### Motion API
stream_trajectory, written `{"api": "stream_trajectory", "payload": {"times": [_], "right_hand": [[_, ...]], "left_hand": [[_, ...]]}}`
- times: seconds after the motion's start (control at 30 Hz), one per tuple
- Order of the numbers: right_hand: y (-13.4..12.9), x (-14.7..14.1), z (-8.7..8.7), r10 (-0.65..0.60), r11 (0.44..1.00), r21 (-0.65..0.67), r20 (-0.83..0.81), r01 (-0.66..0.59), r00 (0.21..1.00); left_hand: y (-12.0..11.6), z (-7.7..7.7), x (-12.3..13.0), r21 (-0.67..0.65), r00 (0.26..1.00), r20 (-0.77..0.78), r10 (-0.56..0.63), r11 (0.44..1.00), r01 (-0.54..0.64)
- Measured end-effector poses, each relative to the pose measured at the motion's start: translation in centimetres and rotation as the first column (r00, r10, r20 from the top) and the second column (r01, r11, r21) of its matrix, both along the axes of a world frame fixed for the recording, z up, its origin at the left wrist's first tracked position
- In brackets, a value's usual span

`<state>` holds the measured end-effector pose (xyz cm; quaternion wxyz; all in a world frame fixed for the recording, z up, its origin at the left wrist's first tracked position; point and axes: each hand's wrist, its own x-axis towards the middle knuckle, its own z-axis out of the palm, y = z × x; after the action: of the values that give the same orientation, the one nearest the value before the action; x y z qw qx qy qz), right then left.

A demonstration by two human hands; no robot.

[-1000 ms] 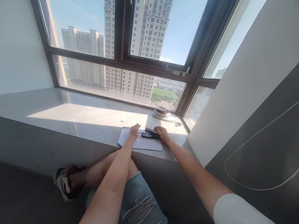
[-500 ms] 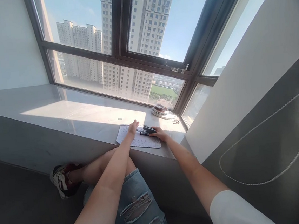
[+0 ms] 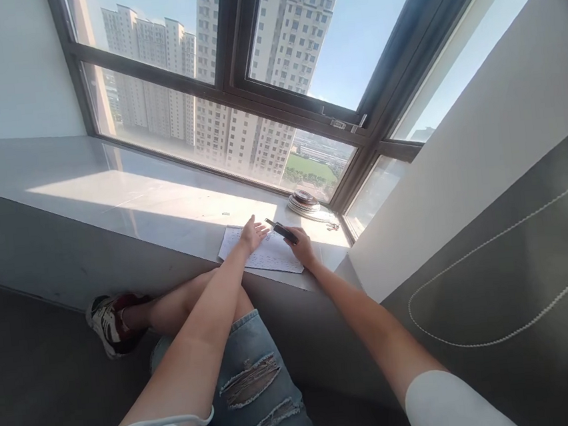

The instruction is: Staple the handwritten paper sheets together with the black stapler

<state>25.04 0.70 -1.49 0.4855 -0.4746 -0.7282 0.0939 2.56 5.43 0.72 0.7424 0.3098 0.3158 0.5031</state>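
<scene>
Stapler [image 3: 284, 232] at a new angle in the right fingers [image 3: 298, 234]

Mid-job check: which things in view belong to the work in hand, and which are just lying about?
In the work:
stapler, held in the right hand
paper, on the sill near the open left hand

Seemingly just lying about:
round coil, beyond the paper
tiny piece on the sill, too small to identify
white cord, off to the right

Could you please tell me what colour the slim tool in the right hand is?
The slim tool is black, as the head view shows.
</scene>
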Motion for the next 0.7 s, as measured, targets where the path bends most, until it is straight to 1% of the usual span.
{"api": "stream_trajectory", "payload": {"times": [0.13,0.23,0.33,0.43,0.53,0.7], "right_hand": [[-0.8,-0.8,0.1,0.047,0.996,0.069,0.201,-0.062,0.978],[-1.3,-1.0,0.3,0.046,0.993,0.094,0.283,-0.076,0.958],[-1.8,-0.9,0.5,-0.034,0.988,0.149,0.41,-0.03,0.911],[-1.9,-0.9,0.5,-0.127,0.973,0.229,0.556,-0.004,0.821],[-1.9,-0.9,0.6,-0.141,0.966,0.257,0.607,-0.025,0.782],[-1.9,-0.7,0.6,-0.153,0.961,0.275,0.625,-0.033,0.765]], "left_hand": [[0.1,0.0,0.1,-0.007,0.999,0.033,-0.005,1.0,0.005],[0.2,0.0,0.0,0.011,0.999,0.043,0.0,1.0,0.0],[0.4,-0.3,0.1,0.03,0.999,0.041,-0.004,1.0,0.002],[0.5,-0.5,0.2,0.042,1.0,0.021,-0.019,0.999,0.018],[0.6,-0.6,0.5,0.054,0.999,-0.008,-0.033,0.998,0.034],[1.0,-1.2,1.0,0.103,0.998,-0.055,-0.027,0.994,0.033]]}}
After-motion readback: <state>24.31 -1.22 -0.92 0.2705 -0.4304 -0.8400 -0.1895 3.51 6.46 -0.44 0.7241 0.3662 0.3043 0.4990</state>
